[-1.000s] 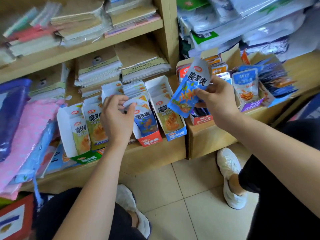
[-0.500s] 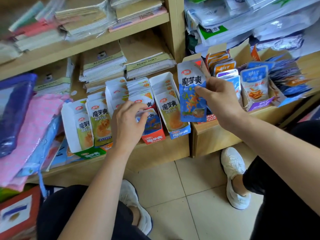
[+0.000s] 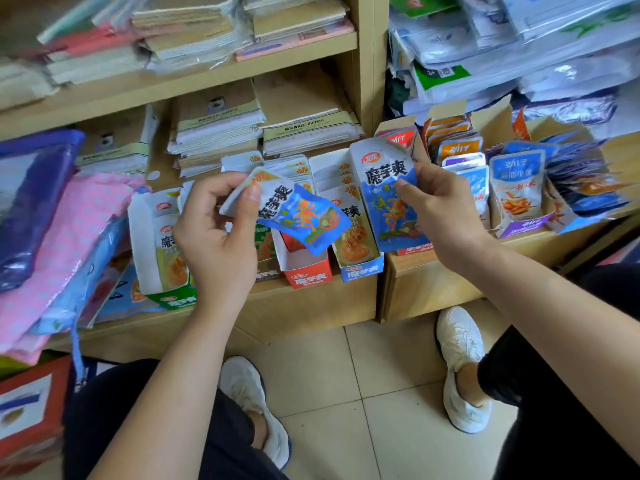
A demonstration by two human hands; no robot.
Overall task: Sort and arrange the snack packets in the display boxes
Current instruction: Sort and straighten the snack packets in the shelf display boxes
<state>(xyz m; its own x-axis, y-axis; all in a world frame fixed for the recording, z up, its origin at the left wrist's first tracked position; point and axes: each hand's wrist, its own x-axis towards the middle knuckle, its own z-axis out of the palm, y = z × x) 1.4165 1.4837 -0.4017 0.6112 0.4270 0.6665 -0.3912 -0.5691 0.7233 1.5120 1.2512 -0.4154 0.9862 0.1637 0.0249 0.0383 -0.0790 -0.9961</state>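
Note:
My left hand (image 3: 216, 237) pinches the top of a blue snack packet (image 3: 301, 216), lifted and tilted over the red display box (image 3: 308, 271). My right hand (image 3: 440, 209) holds a second blue snack packet (image 3: 384, 188) upright above the blue display box (image 3: 362, 270), which holds yellow-brown packets. A green display box (image 3: 166, 296) with greenish packets stands at the left, partly hidden by my left wrist. To the right, cardboard boxes hold orange, purple and blue-white packets (image 3: 517, 181).
Stacks of paper pads (image 3: 214, 133) fill the wooden shelf behind the boxes. Pink and blue bags (image 3: 52, 220) lie at the left. Plastic-wrapped goods (image 3: 519, 46) pile up at the upper right. My two white shoes (image 3: 460, 358) stand on the tiled floor below.
My left hand has pulled a blue packet up out of the red box and tilted it. My right hand still holds its packet upright, a little closer to the left one.

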